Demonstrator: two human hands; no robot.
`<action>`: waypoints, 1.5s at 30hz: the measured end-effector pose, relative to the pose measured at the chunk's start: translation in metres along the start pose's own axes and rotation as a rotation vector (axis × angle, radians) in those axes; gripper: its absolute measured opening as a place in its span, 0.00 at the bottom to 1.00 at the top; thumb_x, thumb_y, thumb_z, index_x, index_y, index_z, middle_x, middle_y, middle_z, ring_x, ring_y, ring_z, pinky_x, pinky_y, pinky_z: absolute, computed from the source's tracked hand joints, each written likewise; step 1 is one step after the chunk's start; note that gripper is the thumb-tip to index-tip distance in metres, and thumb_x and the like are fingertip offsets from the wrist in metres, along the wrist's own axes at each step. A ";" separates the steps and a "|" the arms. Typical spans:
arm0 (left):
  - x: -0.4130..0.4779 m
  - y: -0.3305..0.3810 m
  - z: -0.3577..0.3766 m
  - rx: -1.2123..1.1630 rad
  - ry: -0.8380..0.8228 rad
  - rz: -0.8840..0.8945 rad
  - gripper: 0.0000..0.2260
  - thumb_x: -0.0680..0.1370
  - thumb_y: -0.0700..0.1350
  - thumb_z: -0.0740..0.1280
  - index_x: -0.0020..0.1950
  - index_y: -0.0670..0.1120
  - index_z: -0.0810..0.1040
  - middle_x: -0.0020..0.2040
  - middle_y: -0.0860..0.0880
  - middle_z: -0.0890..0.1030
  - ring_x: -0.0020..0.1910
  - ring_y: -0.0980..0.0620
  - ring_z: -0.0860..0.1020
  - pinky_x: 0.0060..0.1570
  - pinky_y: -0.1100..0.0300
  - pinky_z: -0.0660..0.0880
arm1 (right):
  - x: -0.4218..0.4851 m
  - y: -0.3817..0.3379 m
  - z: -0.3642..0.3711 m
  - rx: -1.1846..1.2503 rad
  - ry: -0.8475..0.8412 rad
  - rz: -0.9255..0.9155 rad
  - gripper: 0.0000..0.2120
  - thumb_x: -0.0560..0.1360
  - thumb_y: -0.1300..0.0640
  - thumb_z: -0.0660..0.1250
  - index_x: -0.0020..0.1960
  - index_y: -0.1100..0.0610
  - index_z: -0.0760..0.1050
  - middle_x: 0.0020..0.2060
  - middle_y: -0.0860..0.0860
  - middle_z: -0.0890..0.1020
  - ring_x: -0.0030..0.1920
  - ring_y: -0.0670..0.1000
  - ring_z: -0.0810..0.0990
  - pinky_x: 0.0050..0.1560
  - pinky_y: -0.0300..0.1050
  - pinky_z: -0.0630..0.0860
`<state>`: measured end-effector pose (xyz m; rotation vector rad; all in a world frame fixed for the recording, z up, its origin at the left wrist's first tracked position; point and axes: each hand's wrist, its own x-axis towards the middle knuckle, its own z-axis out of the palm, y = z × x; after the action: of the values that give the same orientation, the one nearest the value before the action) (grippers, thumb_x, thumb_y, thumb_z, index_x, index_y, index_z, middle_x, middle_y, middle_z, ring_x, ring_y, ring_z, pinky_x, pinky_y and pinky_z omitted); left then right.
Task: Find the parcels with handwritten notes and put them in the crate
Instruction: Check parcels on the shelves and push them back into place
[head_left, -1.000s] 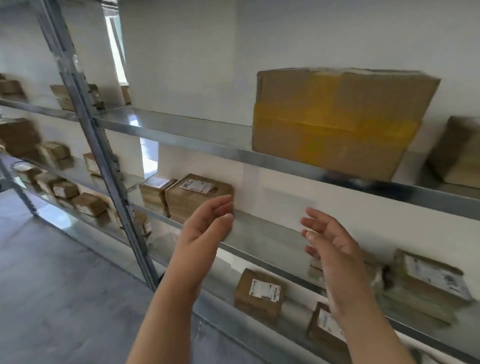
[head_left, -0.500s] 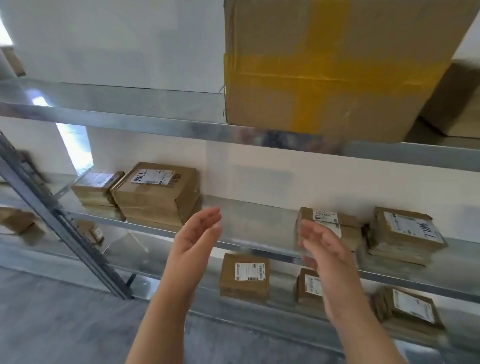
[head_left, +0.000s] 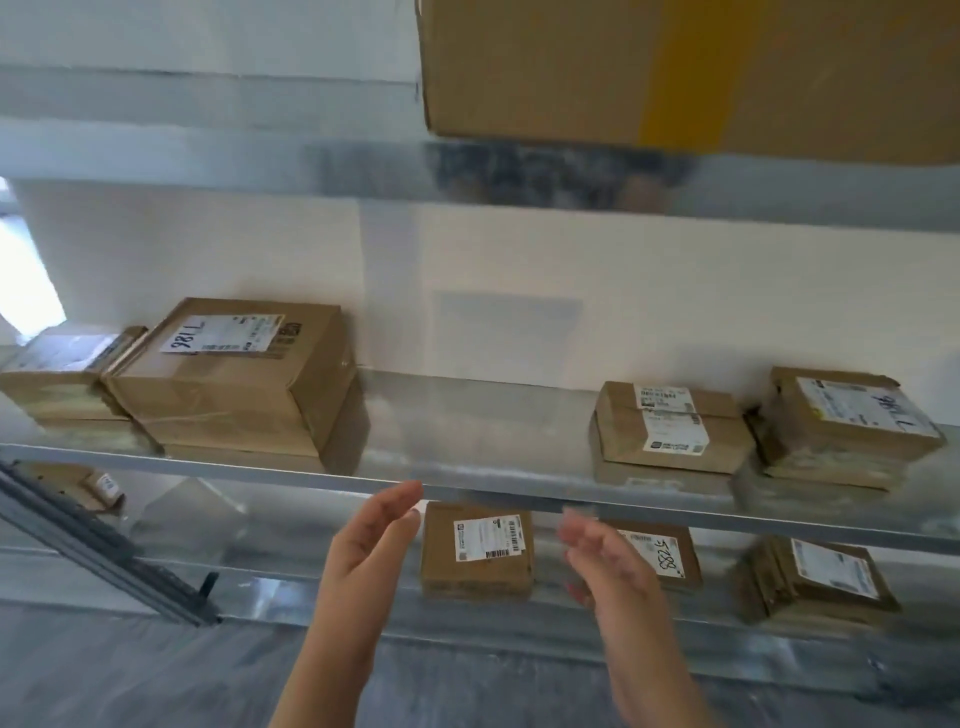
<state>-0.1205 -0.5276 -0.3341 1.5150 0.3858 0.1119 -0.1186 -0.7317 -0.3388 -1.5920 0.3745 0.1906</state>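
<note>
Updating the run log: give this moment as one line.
left hand: open, empty | right hand: open, empty | handwritten parcel: on lower shelf

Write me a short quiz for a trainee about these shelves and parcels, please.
1. True or false: the left hand and the right hand hold nothing.
2. The parcel between the hands, on the lower shelf, carries: A) a printed label only; B) a handwritten number; C) no label.
3. Fill in: the large box on the top shelf has a ____ band.
Key: 1 true; 2 A; 3 yellow.
</note>
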 end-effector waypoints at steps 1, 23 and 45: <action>0.004 -0.017 0.003 -0.002 -0.003 -0.010 0.11 0.81 0.37 0.65 0.56 0.50 0.84 0.50 0.57 0.87 0.52 0.61 0.83 0.54 0.63 0.75 | 0.010 0.016 -0.001 0.005 0.000 0.008 0.11 0.80 0.60 0.65 0.54 0.46 0.81 0.45 0.38 0.86 0.53 0.45 0.82 0.52 0.43 0.77; 0.143 -0.378 0.037 -0.018 0.311 0.103 0.20 0.81 0.39 0.66 0.71 0.54 0.75 0.66 0.55 0.78 0.63 0.56 0.76 0.59 0.61 0.69 | 0.223 0.326 0.042 0.002 -0.105 -0.118 0.12 0.81 0.50 0.64 0.56 0.31 0.75 0.52 0.26 0.80 0.57 0.32 0.74 0.60 0.38 0.69; 0.125 -0.401 0.039 -0.268 0.348 0.381 0.22 0.80 0.29 0.59 0.68 0.50 0.76 0.57 0.64 0.84 0.57 0.66 0.80 0.48 0.76 0.75 | 0.211 0.357 0.059 0.262 0.126 -0.462 0.20 0.70 0.44 0.64 0.62 0.37 0.71 0.53 0.31 0.81 0.53 0.31 0.79 0.46 0.30 0.75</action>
<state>-0.0575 -0.5517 -0.7511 1.2868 0.3379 0.7077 -0.0417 -0.7059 -0.7499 -1.3916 0.1144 -0.3033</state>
